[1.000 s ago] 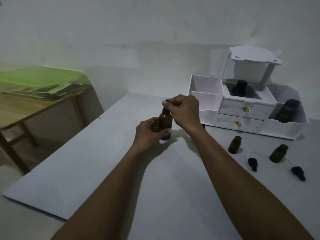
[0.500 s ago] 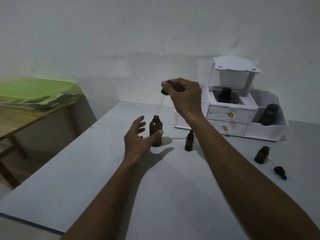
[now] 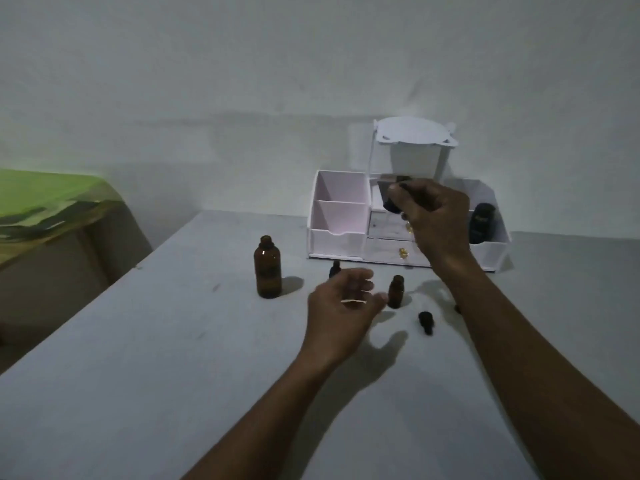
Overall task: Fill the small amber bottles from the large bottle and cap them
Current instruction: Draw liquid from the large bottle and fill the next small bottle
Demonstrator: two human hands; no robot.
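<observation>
The large amber bottle (image 3: 267, 268) stands uncapped on the grey table (image 3: 173, 358), left of my hands. My right hand (image 3: 431, 216) is raised in front of the white organizer and pinches the black dropper cap (image 3: 393, 200) of that bottle. My left hand (image 3: 341, 308) hovers with loosely spread fingers just left of a small uncapped amber bottle (image 3: 396, 291), holding nothing. Another small dark bottle (image 3: 335, 269) peeks out behind my left hand. A loose black dropper cap (image 3: 426, 322) lies on the table in front of the small bottle.
A white organizer (image 3: 341, 233) with drawers stands at the back of the table. A dark bottle (image 3: 482, 225) sits in its right compartment. A wooden table with a green cover (image 3: 45, 199) stands at the left.
My right hand lifted the dropper cap off the large bottle and carried it right. My left hand let go of the large bottle and moved right toward a small bottle.
</observation>
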